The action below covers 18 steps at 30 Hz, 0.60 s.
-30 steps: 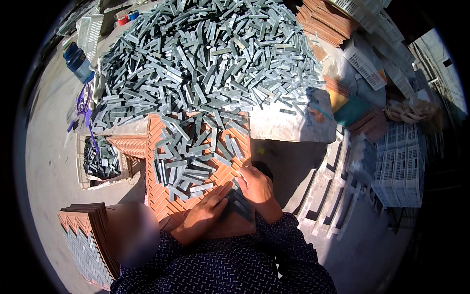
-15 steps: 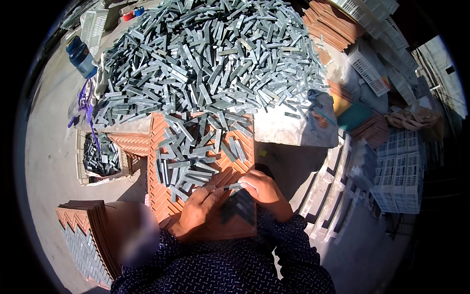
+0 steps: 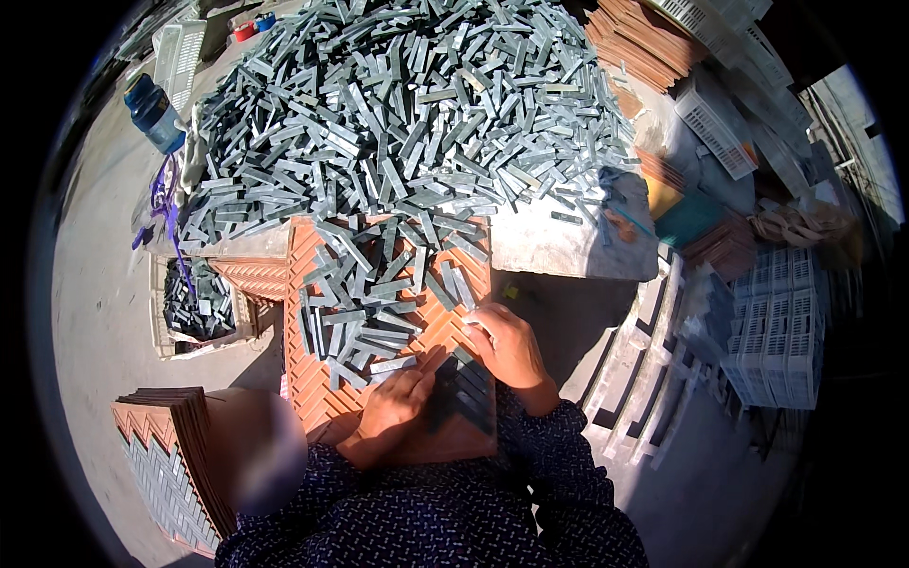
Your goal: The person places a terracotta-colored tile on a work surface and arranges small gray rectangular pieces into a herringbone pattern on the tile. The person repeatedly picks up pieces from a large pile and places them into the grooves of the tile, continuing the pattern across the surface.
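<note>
A terracotta-coloured tray (image 3: 327, 402) with herringbone grooves lies in front of me under a loose heap of grey-green stone strips (image 3: 365, 317). My left hand (image 3: 393, 407) is bent over the tray's near part, its fingers closed on a pale-topped stone strip (image 3: 393, 365). To its right, my right hand (image 3: 511, 350) has curled fingers, with thumb and fingertips close together just below two slanting strips. Whatever is between them is hidden. Dark strips (image 3: 469, 388) sit fitted in the grooves at the near right, in shadow.
A large mound of stone strips (image 3: 407, 104) covers the table (image 3: 578, 246) beyond. Stacked trays (image 3: 175, 464) stand at left near a crate of strips (image 3: 156, 312) and a blue bottle (image 3: 153, 114). White crates (image 3: 772, 322) and pallet slats (image 3: 625, 379) are at right.
My hands have separated. The right hand has moved up and away toward the two slanting strips; the left has drawn slightly lower, with a strip now showing at its fingers.
</note>
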Tool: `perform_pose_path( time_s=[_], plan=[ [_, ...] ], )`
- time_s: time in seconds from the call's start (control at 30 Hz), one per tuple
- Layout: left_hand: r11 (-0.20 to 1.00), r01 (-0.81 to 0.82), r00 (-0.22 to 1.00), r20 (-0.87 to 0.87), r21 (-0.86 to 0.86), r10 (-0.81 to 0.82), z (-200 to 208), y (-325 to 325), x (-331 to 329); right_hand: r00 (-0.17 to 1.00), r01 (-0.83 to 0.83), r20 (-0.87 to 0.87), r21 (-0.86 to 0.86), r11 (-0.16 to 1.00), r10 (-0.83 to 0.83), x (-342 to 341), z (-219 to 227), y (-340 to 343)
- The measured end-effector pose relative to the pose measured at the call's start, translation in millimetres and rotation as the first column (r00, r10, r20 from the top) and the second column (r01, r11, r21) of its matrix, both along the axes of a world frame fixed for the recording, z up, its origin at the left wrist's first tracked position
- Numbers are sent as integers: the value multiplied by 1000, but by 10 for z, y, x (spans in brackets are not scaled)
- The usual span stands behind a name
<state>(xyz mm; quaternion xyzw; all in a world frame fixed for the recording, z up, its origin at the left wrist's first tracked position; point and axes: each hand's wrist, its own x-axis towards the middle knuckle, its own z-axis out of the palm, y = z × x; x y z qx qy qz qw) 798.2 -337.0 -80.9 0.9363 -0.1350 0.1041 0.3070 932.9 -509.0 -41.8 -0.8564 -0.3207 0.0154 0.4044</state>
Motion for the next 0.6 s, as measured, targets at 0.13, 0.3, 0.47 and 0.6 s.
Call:
perform_pose_path(
  time_s=[0.13, 0.3, 0.47, 0.6],
  plan=[
    [999, -20, 999, -33, 47, 22, 70, -64, -11, 999, 17, 49, 7, 1000, -17, 71, -68, 194],
    [995, 14, 999, -39, 97, -10, 79, -85, 9, 968, 155, 216, -125, 980, -126, 176, -134, 431],
    [999, -7, 999, -41, 53, 9, 96, -42, -10, 997, 22, 74, -185, 982, -9, 129, -41, 349],
    [999, -7, 983, -182, -44, -1, 222, 10, 25, 985, -162, -52, 13, 987, 163, 58, -59, 55]
  ],
)
